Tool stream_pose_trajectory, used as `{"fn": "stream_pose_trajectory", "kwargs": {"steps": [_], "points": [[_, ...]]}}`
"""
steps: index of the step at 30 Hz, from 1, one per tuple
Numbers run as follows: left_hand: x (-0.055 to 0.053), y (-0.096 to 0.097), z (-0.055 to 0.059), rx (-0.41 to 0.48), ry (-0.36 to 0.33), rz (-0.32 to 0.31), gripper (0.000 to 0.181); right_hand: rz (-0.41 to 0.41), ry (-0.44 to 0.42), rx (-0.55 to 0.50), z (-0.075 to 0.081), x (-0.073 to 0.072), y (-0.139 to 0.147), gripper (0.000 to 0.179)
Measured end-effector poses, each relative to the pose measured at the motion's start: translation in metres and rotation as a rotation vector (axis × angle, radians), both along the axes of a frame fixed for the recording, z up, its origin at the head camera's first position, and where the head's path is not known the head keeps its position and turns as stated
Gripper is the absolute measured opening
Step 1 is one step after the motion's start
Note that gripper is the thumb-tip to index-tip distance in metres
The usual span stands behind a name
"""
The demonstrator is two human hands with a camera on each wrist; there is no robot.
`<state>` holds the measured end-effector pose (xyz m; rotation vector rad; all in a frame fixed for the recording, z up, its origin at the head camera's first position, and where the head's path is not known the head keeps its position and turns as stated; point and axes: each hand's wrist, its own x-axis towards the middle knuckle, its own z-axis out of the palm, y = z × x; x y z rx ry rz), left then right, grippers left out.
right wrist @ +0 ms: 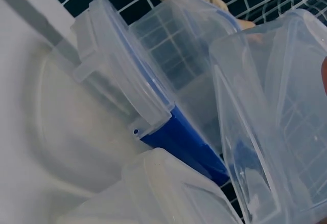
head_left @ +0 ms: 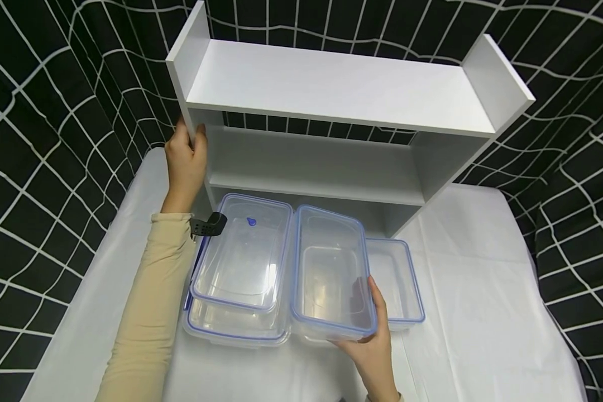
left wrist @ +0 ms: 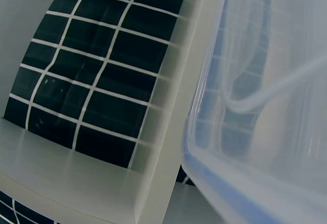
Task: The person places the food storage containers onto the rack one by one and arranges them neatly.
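Observation:
My left hand (head_left: 186, 162) grips the left side panel of a white shelf unit (head_left: 331, 84), thumb on one side of its front edge and fingers on the other. My right hand (head_left: 374, 352) holds a clear plastic food container (head_left: 331, 268) with a blue rim by its near right corner. That container also shows large in the right wrist view, a clear container (right wrist: 255, 106) with a fingertip at the frame's edge. Left of it lies a lidded container (head_left: 246, 251) with a small blue valve, stacked over another clear container (head_left: 231, 326).
A further clear container (head_left: 394, 279) with a blue rim sits on the right, partly behind the held one. White cloth (head_left: 472, 290) covers the table. Black netting-patterned fabric (head_left: 583, 234) with white lines surrounds it. The shelf's middle board (head_left: 316, 167) lies under the top board.

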<state>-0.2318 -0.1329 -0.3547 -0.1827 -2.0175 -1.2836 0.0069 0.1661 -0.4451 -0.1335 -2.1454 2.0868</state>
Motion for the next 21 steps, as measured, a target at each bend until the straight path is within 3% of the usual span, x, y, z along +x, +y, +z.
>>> {"fn": "stream_pose_trajectory", "kwargs": {"steps": [6,11,21], "points": [[0.000,-0.001,0.000,0.000,0.000,-0.009,0.029,-0.047,0.017,0.104,-0.005,0.003,-0.004,0.103],[0.000,-0.001,0.000,-0.001,0.016,-0.010,0.029,-0.039,0.084,0.081,-0.009,0.005,-0.005,0.102],[-0.001,-0.002,-0.002,-0.021,0.030,-0.026,0.031,0.004,0.393,0.119,-0.008,-0.008,0.002,0.100]]}}
